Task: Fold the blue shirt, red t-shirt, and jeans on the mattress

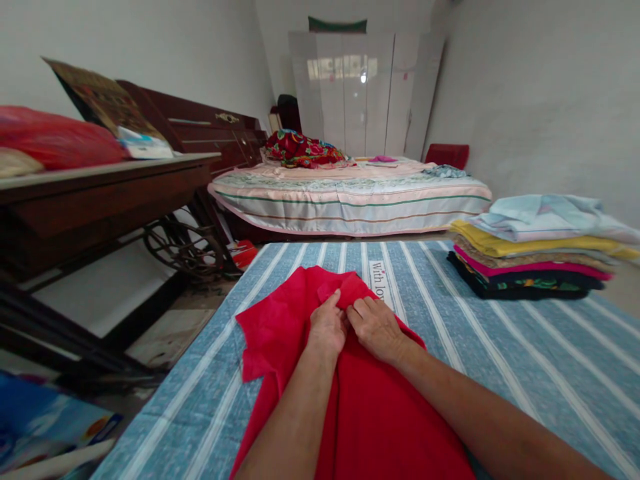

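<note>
A red short-sleeved shirt (280, 313) is spread on the blue striped bedcover (450, 333), its collar end away from me and its lower part running out of view. Near the collar, my left hand (329, 325) pinches the fabric, thumb pointing up. Close beside it, my right hand (373, 327) has its fingers curled down on the shirt's front, also gripping cloth. The fingertips of both hands almost meet, and what lies between them is partly hidden. One sleeve fans out to the left, while my right forearm covers part of the other side.
A stack of folded clothes (533, 257) sits on the bedcover at the right. To the left stands a wooden sewing-machine table (100, 193) with a red plastic bag (60, 137) on top. Behind are another bed (350, 203), a crumpled floral quilt (305, 150) and a white wardrobe (355, 100).
</note>
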Available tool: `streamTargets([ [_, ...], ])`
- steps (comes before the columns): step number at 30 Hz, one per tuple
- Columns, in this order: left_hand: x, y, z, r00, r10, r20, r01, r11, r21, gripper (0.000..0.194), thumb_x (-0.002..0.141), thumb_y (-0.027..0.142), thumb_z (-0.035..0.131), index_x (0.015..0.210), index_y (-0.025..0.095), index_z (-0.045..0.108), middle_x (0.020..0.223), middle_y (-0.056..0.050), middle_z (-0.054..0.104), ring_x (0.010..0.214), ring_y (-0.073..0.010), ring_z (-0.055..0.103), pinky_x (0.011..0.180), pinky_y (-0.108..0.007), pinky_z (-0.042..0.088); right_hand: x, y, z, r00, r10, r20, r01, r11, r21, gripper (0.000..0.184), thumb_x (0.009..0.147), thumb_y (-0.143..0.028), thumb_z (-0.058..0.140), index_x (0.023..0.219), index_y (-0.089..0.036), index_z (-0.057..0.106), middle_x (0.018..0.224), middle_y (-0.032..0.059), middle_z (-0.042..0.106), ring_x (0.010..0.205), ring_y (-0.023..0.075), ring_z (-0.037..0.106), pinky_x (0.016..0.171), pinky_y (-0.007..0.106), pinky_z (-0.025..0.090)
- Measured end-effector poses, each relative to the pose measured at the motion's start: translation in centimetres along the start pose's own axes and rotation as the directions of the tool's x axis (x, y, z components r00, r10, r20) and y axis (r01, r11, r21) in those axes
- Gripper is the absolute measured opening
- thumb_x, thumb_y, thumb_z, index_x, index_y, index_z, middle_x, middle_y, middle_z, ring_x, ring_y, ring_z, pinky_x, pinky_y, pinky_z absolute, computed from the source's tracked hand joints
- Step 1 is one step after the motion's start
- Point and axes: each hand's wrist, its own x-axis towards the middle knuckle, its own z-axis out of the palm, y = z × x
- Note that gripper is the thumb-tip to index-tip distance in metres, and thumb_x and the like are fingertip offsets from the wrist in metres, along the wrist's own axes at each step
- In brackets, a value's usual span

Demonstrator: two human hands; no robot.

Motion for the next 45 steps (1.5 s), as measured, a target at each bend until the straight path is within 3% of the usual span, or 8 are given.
streamTargets([
  [20,-0.8,0.9,-0.4,0.993,-0.037,0.108,0.039,0.999,-0.014,0.022,0.09,0.028,0.042,0.075,0.016,0.053,0.056,0.0,0.058,0.044,-0.0108,0.053,0.048,-0.021,0.047,0.2,0.1,-1.0,0.999,0.04,0.01,-0.04,0.998,0.042,0.017,0.088,-0.014,0.047,0.084,-0.017,0.063,0.08,0.0061,0.058,0.075,0.0202,0.05,0.067,0.032,0.039],
  [24,-1.0,0.9,-0.4,0.99,-0.049,0.131,0.044,0.998,0.046,0.029,0.09,0.038,0.041,0.083,0.013,0.055,0.072,-0.008,0.065,0.061,-0.0164,0.064,0.061,-0.029,0.053,0.7,2.1,-0.4,0.983,0.18,-0.026,-0.176,0.978,0.108,0.019,0.086,-0.013,0.045,0.091,-0.017,0.064,0.083,0.0066,0.061,0.079,0.0195,0.054,0.071,0.029,0.042],
  [26,-1.0,0.9,-0.4,0.992,-0.045,0.119,0.036,0.997,0.075,0.031,0.089,0.039,0.044,0.09,0.011,0.055,0.091,-0.016,0.067,0.079,-0.0208,0.067,0.071,-0.032,0.054,0.9,4.3,-0.2,0.927,0.373,-0.034,-0.362,0.914,0.183,0.025,0.086,-0.014,0.043,0.1,-0.018,0.063,0.091,0.0065,0.063,0.085,0.0184,0.057,0.075,0.028,0.042],
  [29,-0.9,0.5,-0.3,0.993,-0.026,0.111,0.012,0.992,0.125,0.024,0.087,0.032,0.048,0.093,0.011,0.054,0.107,-0.021,0.063,0.092,-0.0232,0.066,0.079,-0.034,0.052,0.5,8.1,-0.1,0.738,0.672,0.066,-0.67,0.717,0.191,0.032,0.087,-0.019,0.043,0.115,-0.02,0.057,0.1,0.006,0.064,0.09,0.0192,0.059,0.078,0.029,0.043],
  [32,-0.8,-0.1,-0.1,0.992,0.04,0.117,-0.062,0.98,0.187,0.011,0.085,0.02,0.052,0.091,0.011,0.055,0.106,-0.02,0.064,0.09,-0.0225,0.066,0.08,-0.034,0.052,-0.2,10.3,-0.1,0.622,0.77,0.144,-0.782,0.62,0.061,0.034,0.086,-0.022,0.045,0.118,-0.017,0.055,0.104,0.0092,0.063,0.094,0.0229,0.059,0.078,0.032,0.044],
  [34,-0.9,-0.5,0.0,0.987,0.101,0.122,-0.126,0.967,0.223,0.007,0.082,0.013,0.054,0.089,0.011,0.055,0.1,-0.017,0.066,0.087,-0.0216,0.067,0.08,-0.034,0.051,-0.4,10.5,-0.1,0.65,0.747,0.141,-0.757,0.653,0.03,0.031,0.086,-0.022,0.044,0.115,-0.017,0.057,0.11,0.0102,0.06,0.099,0.0233,0.056,0.082,0.032,0.042],
  [39,-1.2,-1.3,0.2,0.974,0.193,0.116,-0.22,0.929,0.297,0.009,0.077,0.008,0.058,0.084,0.014,0.057,0.092,-0.011,0.068,0.083,-0.0184,0.067,0.08,-0.032,0.051,0.4,9.1,0.8,0.841,0.474,0.262,-0.506,0.86,0.069,0.028,0.089,-0.027,0.042,0.111,-0.018,0.056,0.12,0.01,0.054,0.112,0.0213,0.047,0.095,0.032,0.034],
  [45,-0.5,-1.8,-0.3,0.97,0.206,0.132,-0.238,0.921,0.308,0.013,0.076,0.01,0.059,0.089,0.014,0.056,0.096,-0.013,0.067,0.085,-0.018,0.066,0.08,-0.032,0.051,0.8,9.3,2.3,0.833,0.368,0.413,-0.435,0.897,0.078,0.035,0.094,-0.04,0.036,0.113,-0.016,0.054,0.125,0.0127,0.05,0.117,0.0237,0.043,0.096,0.037,0.03],
])
